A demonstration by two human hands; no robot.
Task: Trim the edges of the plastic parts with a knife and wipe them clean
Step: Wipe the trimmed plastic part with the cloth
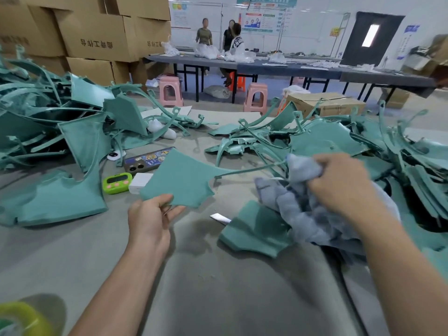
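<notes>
Two hands — left hand (pixel 150 219) pinches teal part (pixel 179 180), right hand (pixel 344 185) grips cloth (pixel 303 209).

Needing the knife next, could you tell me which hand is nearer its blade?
Left: left hand holds a plastic part just left of the blade; right hand grips the cloth farther right.

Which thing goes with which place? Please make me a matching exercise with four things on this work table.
Things
1. flat teal panel
2. blue-grey cloth
3. knife blade
4. green timer

Places
A. beside a white block
B. bunched in the right hand
C. pinched by the left hand
D. partly under another teal part

Pairs: 1-C, 2-B, 3-D, 4-A
</notes>
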